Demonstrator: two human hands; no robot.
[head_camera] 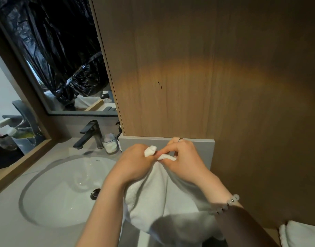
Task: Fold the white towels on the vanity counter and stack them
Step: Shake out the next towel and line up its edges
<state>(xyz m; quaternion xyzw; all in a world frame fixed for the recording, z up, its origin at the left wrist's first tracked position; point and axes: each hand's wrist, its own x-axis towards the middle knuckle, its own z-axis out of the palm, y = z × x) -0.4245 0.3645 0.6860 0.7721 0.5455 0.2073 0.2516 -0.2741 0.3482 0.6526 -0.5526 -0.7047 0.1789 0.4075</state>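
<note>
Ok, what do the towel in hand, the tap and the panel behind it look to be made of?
The towel: white terry cloth, soft; fuzzy looped nap shows at the pinched corners. The tap: metal by the look, dark matte coat with dull highlights. The wall panel: wood-grain surface, matte; veneer or laminate, cannot tell which.

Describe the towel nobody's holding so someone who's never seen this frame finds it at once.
Start at the wood-panel wall right of the sink basin and follow it down to the frame's bottom right corner. There lies the resting towel, white, cut off by the frame edge, rounded folds showing. Unlike the held towel, pinched by the left hand and right hand, nothing touches it.
</note>
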